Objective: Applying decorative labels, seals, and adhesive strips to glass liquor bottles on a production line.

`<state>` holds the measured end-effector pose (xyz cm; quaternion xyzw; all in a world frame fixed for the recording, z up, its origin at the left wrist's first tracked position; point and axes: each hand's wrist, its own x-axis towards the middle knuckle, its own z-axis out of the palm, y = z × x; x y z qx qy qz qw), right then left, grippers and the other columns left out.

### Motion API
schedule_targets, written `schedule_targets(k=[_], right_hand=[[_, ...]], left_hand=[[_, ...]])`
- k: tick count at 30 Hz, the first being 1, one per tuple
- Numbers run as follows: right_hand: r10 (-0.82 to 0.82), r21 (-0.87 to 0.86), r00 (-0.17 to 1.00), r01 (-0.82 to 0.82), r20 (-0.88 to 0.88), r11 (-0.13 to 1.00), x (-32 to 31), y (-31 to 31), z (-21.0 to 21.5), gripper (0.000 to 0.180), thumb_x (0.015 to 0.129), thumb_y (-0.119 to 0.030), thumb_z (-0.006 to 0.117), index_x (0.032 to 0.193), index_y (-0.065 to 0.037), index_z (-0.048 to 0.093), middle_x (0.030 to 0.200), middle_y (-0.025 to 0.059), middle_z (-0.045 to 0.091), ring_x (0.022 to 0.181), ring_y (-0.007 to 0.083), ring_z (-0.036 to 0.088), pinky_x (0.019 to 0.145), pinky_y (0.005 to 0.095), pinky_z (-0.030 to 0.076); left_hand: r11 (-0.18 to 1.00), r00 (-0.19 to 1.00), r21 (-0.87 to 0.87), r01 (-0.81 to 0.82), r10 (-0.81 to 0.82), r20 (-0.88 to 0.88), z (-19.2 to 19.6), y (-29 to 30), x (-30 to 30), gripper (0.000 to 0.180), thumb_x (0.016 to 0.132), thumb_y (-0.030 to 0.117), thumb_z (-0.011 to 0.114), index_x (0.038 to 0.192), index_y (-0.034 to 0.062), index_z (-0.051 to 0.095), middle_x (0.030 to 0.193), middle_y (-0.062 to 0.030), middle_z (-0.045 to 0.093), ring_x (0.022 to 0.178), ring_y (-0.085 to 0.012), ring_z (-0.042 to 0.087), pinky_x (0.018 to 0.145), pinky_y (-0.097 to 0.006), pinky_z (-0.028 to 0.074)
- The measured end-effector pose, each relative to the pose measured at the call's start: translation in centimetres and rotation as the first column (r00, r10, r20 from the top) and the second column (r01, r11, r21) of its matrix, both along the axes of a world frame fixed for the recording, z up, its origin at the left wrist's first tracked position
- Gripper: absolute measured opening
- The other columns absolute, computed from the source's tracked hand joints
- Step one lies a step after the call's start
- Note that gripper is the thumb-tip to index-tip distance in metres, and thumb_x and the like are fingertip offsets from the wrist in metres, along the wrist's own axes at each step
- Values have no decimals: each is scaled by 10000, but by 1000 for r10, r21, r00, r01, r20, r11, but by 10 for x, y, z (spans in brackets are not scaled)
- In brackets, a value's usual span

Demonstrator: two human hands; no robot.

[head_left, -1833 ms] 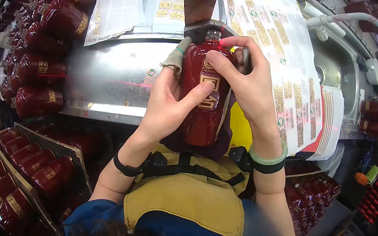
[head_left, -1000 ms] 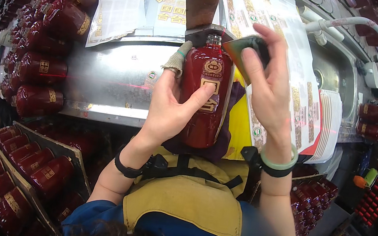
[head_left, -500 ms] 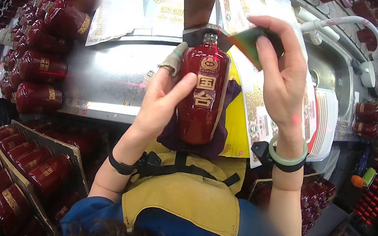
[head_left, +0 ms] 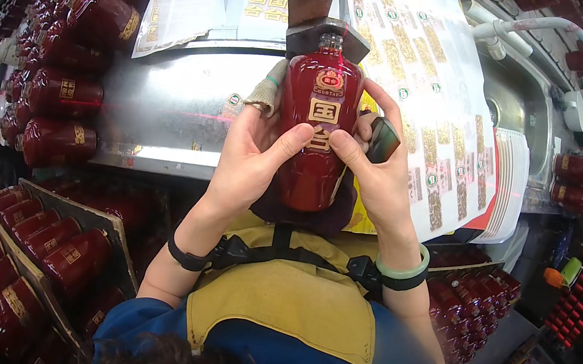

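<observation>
Between both hands' fingers [head_left: 289, 144], gripping its sides, stands a red bottle [head_left: 316, 141], base hidden by cloth.

My right hand [head_left: 381, 171], which a moment ago was lifted off the red bottle [head_left: 317, 133] and raised toward the sticker sheets with the small dark-green block [head_left: 384, 138] in its fingers, is now back down on the bottle. Its thumb presses the gold label on the front, tip to tip with my left hand's [head_left: 254, 158] thumb. The block now sits tucked against the bottle's right shoulder. My left thumb, earlier lower on the bottle's belly, is now up on that same label.
</observation>
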<state>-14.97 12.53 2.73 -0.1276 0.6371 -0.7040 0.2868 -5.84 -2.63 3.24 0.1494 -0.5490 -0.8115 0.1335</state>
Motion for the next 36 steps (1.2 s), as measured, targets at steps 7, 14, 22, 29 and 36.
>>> schedule_targets(k=[7, 14, 22, 29, 36], right_hand=[[14, 139, 997, -3, -82, 990, -4, 5, 0, 744, 838, -165, 854, 1457, -32, 462, 867, -57, 450, 798, 61, 450, 756, 219, 412], [-29, 105, 782, 119, -622, 987, -43, 1, 41, 521, 969, -26, 610, 1464, -15, 450, 1201, 161, 573, 1070, 238, 596, 939, 369, 490], [259, 275, -149, -95, -954, 957, -53, -19, 64, 245, 742, -124, 678, 980, -90, 726, 943, 35, 705, 917, 216, 669, 831, 367, 524], [306, 292, 34, -214, -951, 932, -40, -19, 56, 186, 787, -68, 680, 969, -87, 710, 868, 26, 686, 785, 206, 625, 742, 335, 509], [101, 144, -154, -295, -983, 945, -42, 5, 12, 280, 778, -30, 712, 1015, -174, 752, 967, -25, 752, 888, 156, 685, 772, 311, 495]], left_hand=[[1000, 1000, 10, -14, 14, -22, -4, 2, -1, 732, 982, 26, 651, 1564, -74, 219, 1533, -180, 415, 1384, -228, 457, 1160, -384, 393], [988, 997, -131, -82, 81, -10, -3, 12, -1, 650, 914, 89, 761, 1426, -81, 399, 1345, -160, 580, 1219, -187, 588, 1051, -354, 483], [996, 996, 65, -63, 66, -54, -3, 11, 16, 799, 964, 46, 682, 1581, -52, 184, 1558, -213, 382, 1391, -226, 451, 1136, -370, 401], [966, 968, -62, -249, 248, -30, -8, -8, 24, 808, 1060, 636, 138, 1605, 40, 179, 1647, -198, 258, 1524, -336, 274, 1251, -475, 218], [956, 957, -34, -291, 291, -8, -4, -11, 19, 809, 1059, 642, 143, 1584, 34, 245, 1607, -211, 334, 1494, -348, 336, 1243, -475, 234]])
